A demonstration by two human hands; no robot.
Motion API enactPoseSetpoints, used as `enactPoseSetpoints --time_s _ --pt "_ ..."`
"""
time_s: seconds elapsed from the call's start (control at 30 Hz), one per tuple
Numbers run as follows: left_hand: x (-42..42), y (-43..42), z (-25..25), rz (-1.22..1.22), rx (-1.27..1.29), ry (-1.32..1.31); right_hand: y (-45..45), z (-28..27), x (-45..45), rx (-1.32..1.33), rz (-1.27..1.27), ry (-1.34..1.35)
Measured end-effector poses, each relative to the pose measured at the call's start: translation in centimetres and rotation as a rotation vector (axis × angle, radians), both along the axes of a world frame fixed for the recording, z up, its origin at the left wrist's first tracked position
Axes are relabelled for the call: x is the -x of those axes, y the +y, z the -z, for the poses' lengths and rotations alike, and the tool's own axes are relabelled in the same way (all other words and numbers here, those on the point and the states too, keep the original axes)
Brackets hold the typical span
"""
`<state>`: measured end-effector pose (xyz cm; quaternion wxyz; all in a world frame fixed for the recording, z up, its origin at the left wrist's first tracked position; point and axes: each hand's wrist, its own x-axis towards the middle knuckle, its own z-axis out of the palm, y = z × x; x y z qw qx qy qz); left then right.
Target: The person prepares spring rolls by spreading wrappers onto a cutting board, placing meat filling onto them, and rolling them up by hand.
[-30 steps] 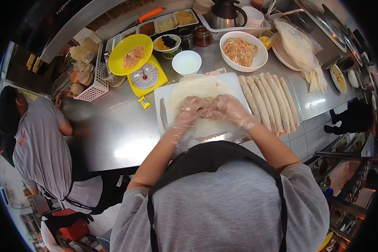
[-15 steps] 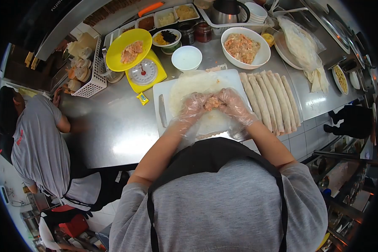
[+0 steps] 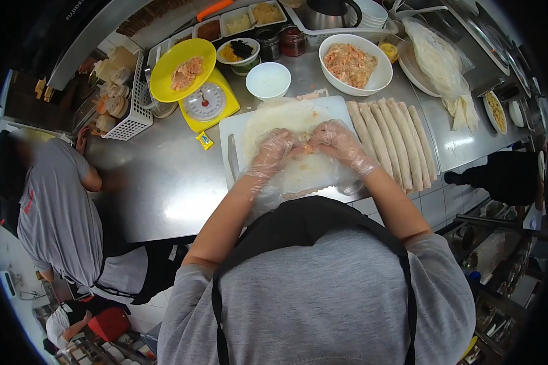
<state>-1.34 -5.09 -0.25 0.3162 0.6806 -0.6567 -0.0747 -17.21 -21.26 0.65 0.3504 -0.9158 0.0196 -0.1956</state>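
A round, pale wrapper sheet lies on the white cutting board. Over its middle, my left hand and my right hand, both in clear plastic gloves, have curled fingers around a lump of pinkish filling. The fingers partly cover the lump. Right of the board, several long pale rolls lie side by side. Beyond the board stand a small white bowl and a larger bowl of filling mixture.
A yellow scale carries a yellow dish with filling. A white basket of bottles stands at the left, near a co-worker. Wrappers in plastic lie at the back right. Another person stands at the right.
My hands have drawn slightly apart around the filling, which looks more spread out between them. The person at the lower left has shifted position.
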Motion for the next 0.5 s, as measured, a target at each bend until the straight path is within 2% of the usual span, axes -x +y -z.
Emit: enactPoseSetpoints --time_s 0.07,0.2,0.27,0.3,0.37,0.5 --pt "-0.8 0.1 -1.0 -0.019 -0.278 0.004 -0.9 -0.3 0.0 -0.074 -0.082 0.128" --pt "-0.1 1.4 -2.0 -0.004 -0.092 0.196 -0.2 -1.9 0.1 -0.234 0.027 -0.011" --pt "1.3 1.1 -2.5 -0.118 0.08 0.19 0.1 -1.7 0.1 0.0 0.041 0.015" --pt "1.4 0.8 -1.8 -0.119 0.076 0.192 -0.1 -1.1 -0.1 -0.003 0.041 0.018" --pt "1.2 0.0 -0.1 -0.147 -0.126 0.368 -1.1 0.6 -1.0 -0.025 -0.083 0.215" --pt "0.9 -0.3 -0.8 -0.157 -0.275 0.217 -1.0 0.3 -0.9 -0.135 -0.089 0.248"
